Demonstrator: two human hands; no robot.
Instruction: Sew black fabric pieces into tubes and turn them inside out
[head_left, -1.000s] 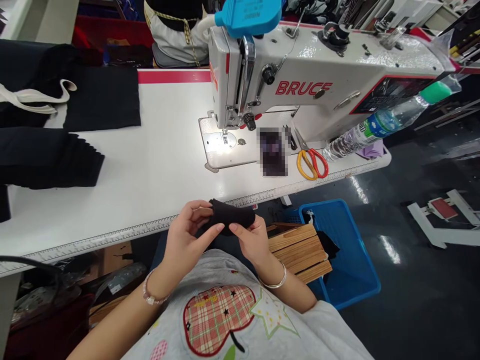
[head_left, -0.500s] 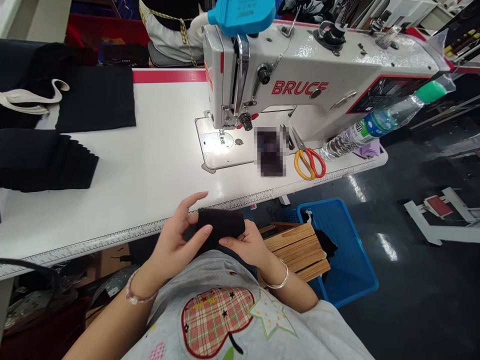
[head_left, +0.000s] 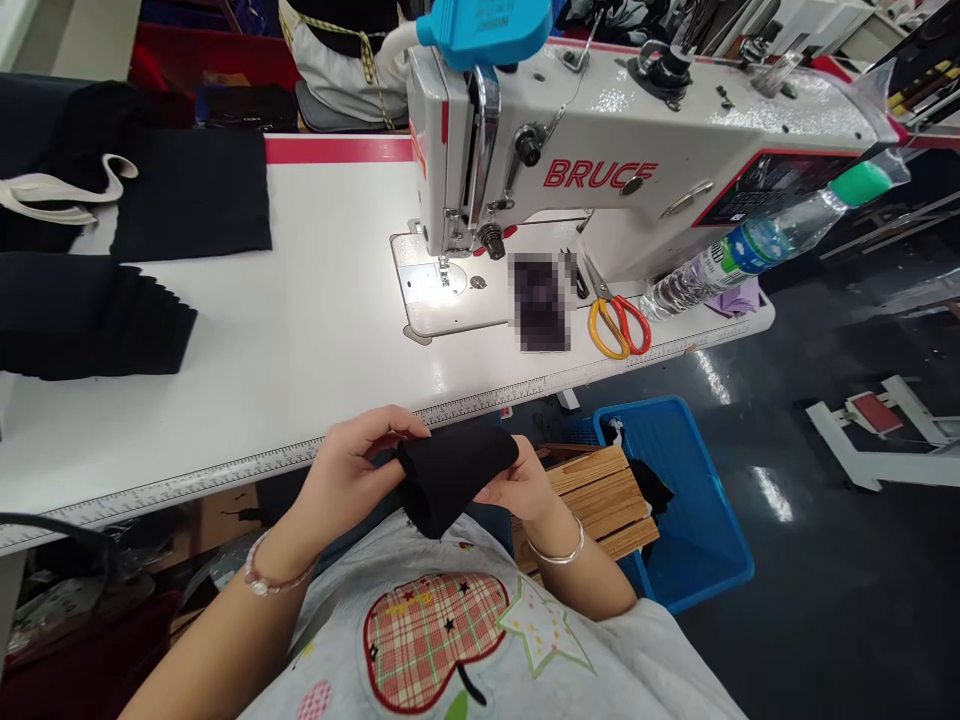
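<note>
Between my two hands, just in front of the table edge and above my lap, is a black fabric piece (head_left: 457, 470), curved over into a loose tube. My left hand (head_left: 358, 465) grips its left end, thumb and fingers closed on the cloth. At the other end my right hand (head_left: 523, 485) pinches the fabric, with some fingertips hidden behind it. Beyond the hands stands a white sewing machine (head_left: 600, 135), its lamp lighting the metal needle plate (head_left: 431, 300).
Folded black fabric pieces (head_left: 90, 320) are stacked at the left, near a flat black cloth (head_left: 195, 195) and a cream strip (head_left: 60, 195). Scissors (head_left: 619, 325) and a water bottle (head_left: 750, 250) lie at the right. Below are a wooden slatted seat (head_left: 600, 500) and a blue basket (head_left: 705, 520).
The black fabric has turned from a flat folded shape into an open tube and come slightly lower. My left fingers, spread before, have closed on its edge.
</note>
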